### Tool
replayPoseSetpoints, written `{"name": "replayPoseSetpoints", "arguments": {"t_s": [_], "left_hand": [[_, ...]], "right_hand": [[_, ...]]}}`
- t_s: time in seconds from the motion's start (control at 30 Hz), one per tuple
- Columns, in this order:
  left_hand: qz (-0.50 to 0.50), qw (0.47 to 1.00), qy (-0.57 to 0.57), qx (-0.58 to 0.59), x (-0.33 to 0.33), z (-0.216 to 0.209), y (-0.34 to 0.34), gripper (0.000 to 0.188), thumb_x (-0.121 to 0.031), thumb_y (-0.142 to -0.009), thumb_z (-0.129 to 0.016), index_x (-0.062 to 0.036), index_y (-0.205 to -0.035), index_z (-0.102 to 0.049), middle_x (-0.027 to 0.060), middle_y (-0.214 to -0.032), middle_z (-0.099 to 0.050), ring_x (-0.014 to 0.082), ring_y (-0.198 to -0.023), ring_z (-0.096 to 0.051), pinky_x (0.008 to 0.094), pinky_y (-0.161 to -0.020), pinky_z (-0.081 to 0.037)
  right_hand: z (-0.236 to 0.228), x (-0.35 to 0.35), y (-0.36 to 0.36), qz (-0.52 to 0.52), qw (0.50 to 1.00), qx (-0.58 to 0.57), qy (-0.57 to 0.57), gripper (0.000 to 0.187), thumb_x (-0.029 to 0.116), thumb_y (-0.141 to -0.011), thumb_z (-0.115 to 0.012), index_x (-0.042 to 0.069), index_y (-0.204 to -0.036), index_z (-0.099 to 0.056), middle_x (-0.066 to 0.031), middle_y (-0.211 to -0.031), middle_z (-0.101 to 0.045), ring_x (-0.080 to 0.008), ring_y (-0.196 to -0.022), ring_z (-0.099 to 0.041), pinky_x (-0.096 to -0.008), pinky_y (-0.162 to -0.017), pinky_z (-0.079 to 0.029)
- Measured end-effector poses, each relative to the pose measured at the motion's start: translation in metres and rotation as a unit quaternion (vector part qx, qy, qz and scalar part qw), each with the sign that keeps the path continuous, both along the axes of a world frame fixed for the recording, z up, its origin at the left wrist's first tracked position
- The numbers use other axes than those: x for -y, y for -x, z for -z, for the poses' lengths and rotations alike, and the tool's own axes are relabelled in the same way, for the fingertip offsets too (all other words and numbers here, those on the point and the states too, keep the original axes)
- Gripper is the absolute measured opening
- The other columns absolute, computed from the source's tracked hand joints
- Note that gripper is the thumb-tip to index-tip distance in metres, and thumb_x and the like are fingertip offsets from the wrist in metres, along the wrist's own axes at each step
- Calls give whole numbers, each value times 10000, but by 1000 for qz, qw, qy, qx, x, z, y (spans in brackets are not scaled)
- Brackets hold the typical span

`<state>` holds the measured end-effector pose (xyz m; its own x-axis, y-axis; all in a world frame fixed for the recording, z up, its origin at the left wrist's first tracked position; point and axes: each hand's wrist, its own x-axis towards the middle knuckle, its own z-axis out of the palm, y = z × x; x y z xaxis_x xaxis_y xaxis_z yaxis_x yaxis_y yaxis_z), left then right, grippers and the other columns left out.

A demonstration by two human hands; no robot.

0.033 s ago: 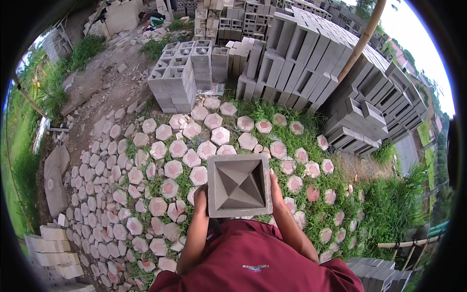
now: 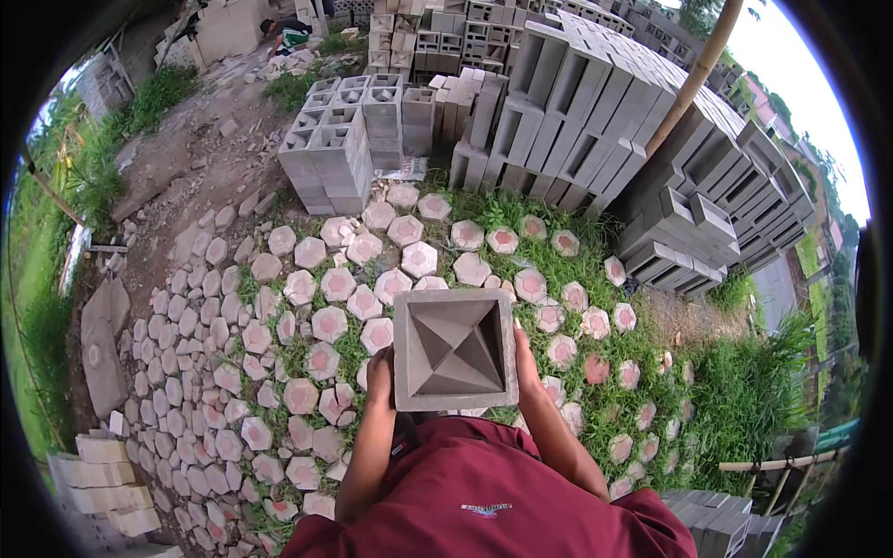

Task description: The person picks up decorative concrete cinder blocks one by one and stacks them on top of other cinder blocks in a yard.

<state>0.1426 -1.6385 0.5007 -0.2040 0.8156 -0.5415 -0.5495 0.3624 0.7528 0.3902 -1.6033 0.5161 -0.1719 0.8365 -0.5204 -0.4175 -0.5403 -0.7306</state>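
A square grey concrete ventilation block (image 2: 456, 395) is held up in front of my body, its face turned up. Inside its raised rim, sloping triangular facets meet in a cross with darker recesses between them. My left hand (image 2: 379, 377) is closed on the block's left side, and my right hand (image 2: 526, 365) grips the opposite side. Most of the fingers are hidden, so the far part of each grip does not show. Beneath the block lie hexagonal paving stones (image 2: 328, 324) with pinkish centres.
Stacked hollow concrete blocks (image 2: 563, 102) rise ahead and to the right, beside a slanting wooden pole (image 2: 693, 79). A smaller block stack (image 2: 326, 163) stands ahead left. Grass (image 2: 735, 400) grows between the pavers. A person (image 2: 286, 35) bends down at the far left. Pale blocks (image 2: 104, 474) sit at lower left.
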Motion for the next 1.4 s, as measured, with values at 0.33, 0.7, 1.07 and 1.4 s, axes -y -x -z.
{"name": "replayPoseSetpoints", "arguments": {"t_s": [0.33, 0.7, 1.07, 1.4], "left_hand": [[7, 1000, 0, -28, -163, -24, 88, 315, -249, -943, -430, -5, -1039, -605, 83, -876, -633, 162, -727, -608, 297, -670, -487], [-20, 999, -1, -37, -364, 10, 132, 336, -285, -941, -448, 11, -1002, -595, 87, -859, -619, 172, -735, -601, 312, -655, -486], [-65, 997, -4, -53, -613, 4, 143, 411, -364, -939, -473, 3, -1041, -627, 71, -897, -645, 165, -771, -603, 315, -707, -476], [-15, 997, -56, 60, -790, 19, 164, 454, -441, -926, -480, -38, -1096, -601, 78, -996, -640, 177, -859, -618, 304, -742, -491]], "right_hand": [[-2, -160, 88, 22, 1000, -15, -9, 650, 524, -955, -354, 26, -1370, -407, -109, -1338, -487, -202, -1186, -497, -286, -1008, -362], [0, -373, 137, -18, 999, -47, 11, 635, 525, -953, -349, 43, -1360, -424, -115, -1331, -495, -210, -1167, -519, -308, -1007, -379], [-8, -625, 140, -111, 982, -142, 63, 673, 552, -905, -447, 51, -1353, -411, -143, -1322, -492, -264, -1165, -516, -416, -977, -428], [-21, -789, 165, -62, 997, -49, 24, 550, 427, -892, -553, 34, -1272, -488, -122, -1174, -595, -219, -1010, -600, -360, -893, -476]]}}
